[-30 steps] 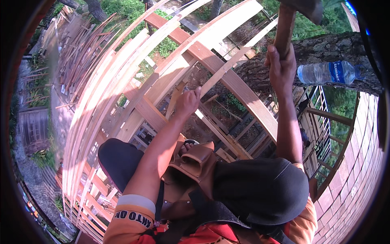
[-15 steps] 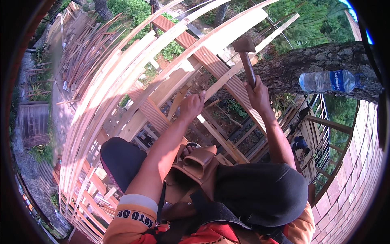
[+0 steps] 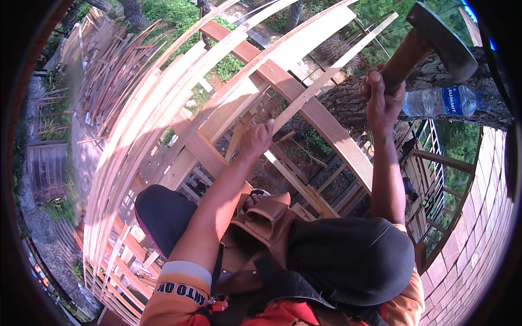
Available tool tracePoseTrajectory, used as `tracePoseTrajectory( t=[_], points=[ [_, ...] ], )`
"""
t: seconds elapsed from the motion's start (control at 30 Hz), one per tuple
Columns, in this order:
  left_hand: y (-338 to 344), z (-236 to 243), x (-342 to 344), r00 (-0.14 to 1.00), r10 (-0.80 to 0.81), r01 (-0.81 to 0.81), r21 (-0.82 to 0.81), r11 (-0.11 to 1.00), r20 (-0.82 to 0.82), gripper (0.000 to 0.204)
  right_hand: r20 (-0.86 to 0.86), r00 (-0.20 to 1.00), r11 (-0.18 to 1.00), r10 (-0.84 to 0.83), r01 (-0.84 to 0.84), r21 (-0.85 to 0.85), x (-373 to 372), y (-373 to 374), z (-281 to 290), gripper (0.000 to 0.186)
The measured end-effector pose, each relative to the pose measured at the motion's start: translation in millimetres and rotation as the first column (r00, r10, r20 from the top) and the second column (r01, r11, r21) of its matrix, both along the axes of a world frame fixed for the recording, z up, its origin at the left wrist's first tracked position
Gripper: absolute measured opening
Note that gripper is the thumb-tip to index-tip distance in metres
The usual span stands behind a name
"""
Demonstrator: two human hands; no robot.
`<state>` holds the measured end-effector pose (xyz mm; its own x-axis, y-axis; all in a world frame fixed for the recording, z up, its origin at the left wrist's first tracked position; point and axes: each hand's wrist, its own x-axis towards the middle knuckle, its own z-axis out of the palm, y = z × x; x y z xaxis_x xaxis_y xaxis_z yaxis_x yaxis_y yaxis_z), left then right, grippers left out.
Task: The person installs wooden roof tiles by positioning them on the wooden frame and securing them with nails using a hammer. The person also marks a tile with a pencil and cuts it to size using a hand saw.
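My right hand (image 3: 384,103) is wrapped round the wooden handle of a hammer (image 3: 443,41), lifted high with its metal head near the tree trunk. The fingers of my left hand (image 3: 257,139) are closed at the near end of a narrow wooden strip (image 3: 321,84). This strip slants away to the upper right, across a ribbed reddish-brown plank (image 3: 312,111). Whether a nail sits between my left fingers cannot be made out. Below my hands a brown leather tool pouch (image 3: 266,217) rests between my knees.
Long curved pale boards (image 3: 163,92) run along the left. A water bottle (image 3: 440,101) lies by the thick tree trunk (image 3: 348,100) at the right. Beneath the open framing are lower beams (image 3: 299,182) and ground. Roof tiles (image 3: 478,217) slope at the right; piled timber (image 3: 117,60) lies far left.
My right hand has swung the hammer up and to the right, closer to the camera. My left hand stays almost in place at the strip's end.
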<state>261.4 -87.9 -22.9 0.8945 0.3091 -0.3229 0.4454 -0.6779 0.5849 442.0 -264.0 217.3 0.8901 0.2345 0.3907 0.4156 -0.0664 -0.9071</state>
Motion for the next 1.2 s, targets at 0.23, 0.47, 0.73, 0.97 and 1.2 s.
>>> tracePoseTrajectory(
  t=[0.23, 0.47, 0.73, 0.97, 1.2],
  points=[
    [-15, 2, 5, 0.999, -0.034, 0.034, -0.015, 0.999, 0.030, 0.076, -0.174, 0.963, 0.389, 0.206, -0.244, -0.888, -14, -101, -136, 0.026],
    [3, -33, -7, 0.917, -0.035, -0.052, 0.207, 0.977, 0.398, 0.062, -0.197, 0.969, 0.550, 0.149, -0.247, -0.797, -23, -26, -102, 0.025],
    [18, 15, -2, 0.998, 0.026, -0.040, -0.233, 0.972, -0.064, 0.072, -0.601, 0.778, 0.842, 0.185, -0.441, -0.312, -112, 9, -103, 0.025],
    [119, 115, -23, 0.917, -0.123, 0.075, -0.138, 0.988, -0.378, 0.049, -0.779, 0.493, 0.712, 0.389, -0.697, -0.086, -163, 26, -157, 0.018],
    [334, 231, -173, 0.884, 0.357, -0.188, 0.472, 0.861, -0.300, 0.046, -0.844, 0.289, 0.470, 0.452, -0.881, -0.050, -216, 83, -141, 0.019]
  ],
)
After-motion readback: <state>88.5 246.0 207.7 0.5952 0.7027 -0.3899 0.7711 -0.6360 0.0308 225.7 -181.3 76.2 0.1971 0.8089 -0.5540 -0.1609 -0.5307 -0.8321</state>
